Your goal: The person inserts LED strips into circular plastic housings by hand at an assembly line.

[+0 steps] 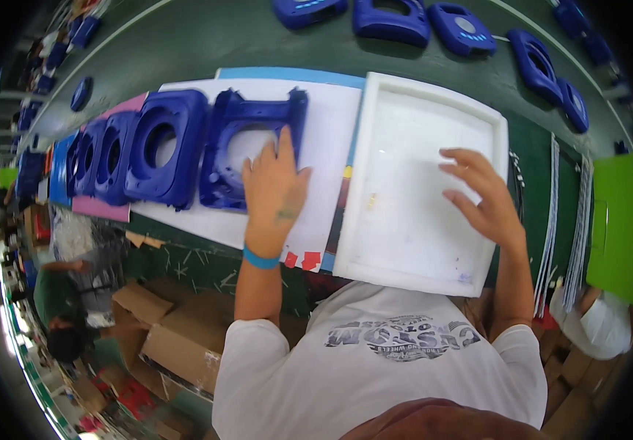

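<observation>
My left hand (276, 191) reaches over a blue plastic housing (217, 154) with a large opening in its middle. Its fingers are stretched out and apart, over the opening and the right side of the housing; whether they touch it I cannot tell. A blue band circles that wrist. My right hand (486, 199), slightly blurred, is above a shallow white tray (351, 235) with thick raised edges. Its fingers are spread and slightly curved, with nothing between them. The housing lies on a white sheet (324, 147) left of the tray.
More blue housings (184, 158) stand in a row to the left. Several blue parts (463, 29) lie along the green conveyor (243, 44) at the back. Bundled pale strips (551, 213) and a green panel (617, 227) are at right. Cardboard boxes (184, 345) and another person (63, 301) are at lower left.
</observation>
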{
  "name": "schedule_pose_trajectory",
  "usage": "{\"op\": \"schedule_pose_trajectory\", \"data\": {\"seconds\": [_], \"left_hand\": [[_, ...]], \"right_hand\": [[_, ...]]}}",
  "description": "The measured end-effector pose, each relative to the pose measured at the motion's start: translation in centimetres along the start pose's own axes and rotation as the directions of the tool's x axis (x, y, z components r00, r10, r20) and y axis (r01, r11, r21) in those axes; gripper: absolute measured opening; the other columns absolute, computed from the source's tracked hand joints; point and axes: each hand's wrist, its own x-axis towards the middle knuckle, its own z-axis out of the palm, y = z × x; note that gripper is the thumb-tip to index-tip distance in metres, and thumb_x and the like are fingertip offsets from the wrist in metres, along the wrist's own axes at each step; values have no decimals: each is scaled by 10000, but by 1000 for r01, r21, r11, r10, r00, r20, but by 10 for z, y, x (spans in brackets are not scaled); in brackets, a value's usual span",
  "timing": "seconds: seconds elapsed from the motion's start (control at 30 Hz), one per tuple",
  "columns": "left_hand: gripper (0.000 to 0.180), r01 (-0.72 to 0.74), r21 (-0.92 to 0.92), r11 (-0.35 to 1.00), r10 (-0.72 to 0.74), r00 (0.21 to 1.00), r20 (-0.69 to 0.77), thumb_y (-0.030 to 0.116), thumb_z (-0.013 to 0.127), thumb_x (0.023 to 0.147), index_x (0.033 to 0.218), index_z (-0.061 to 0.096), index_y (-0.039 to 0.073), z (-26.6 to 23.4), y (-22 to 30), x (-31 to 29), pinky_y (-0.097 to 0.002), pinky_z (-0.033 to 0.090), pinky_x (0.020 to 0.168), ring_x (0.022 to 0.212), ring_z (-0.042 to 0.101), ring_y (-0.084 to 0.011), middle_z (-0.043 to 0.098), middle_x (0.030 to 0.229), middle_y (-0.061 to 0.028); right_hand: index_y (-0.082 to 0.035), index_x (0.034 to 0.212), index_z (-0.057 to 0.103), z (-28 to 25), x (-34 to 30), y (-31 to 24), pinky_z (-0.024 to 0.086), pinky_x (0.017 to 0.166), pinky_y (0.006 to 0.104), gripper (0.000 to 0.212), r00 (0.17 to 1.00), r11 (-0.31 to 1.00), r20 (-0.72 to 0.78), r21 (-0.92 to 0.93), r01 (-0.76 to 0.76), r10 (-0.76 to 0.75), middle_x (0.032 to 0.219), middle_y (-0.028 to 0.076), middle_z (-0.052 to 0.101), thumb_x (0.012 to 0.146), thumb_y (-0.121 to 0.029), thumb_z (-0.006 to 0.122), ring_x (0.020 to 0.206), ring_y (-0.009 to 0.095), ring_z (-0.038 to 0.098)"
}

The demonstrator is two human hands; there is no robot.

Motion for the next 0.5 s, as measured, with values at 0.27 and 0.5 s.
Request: {"op": "schedule_pose_trajectory", "data": {"seconds": [0.27, 0.5], "left_hand": [[701, 80, -793, 604, -224, 972, -72, -59, 791, 908, 1541, 496, -7, -95, 40, -8, -400, 573, 961, 1003, 692, -247, 705, 1184, -169], [613, 390, -906, -161, 301, 894, 332, 256, 690, 1059, 1534, 480, -69, -36, 100, -1, -501, 608, 1051, 1208, 717, -324, 628, 1420, -250]], "right_hand": [[-10, 1407, 676, 5, -60, -9, 475, 1168, 449, 512, 944, 959, -277, 264, -105, 179, 1510, 191, 638, 922, -103, 811, 1415, 369, 590], [-14, 1760, 113, 32, -72, -23, 288, 1309, 433, 1082, 828, 571, -467, 788, 231, 310, 1760, 242, 302, 973, -258, 814, 1614, 321, 364]]}}
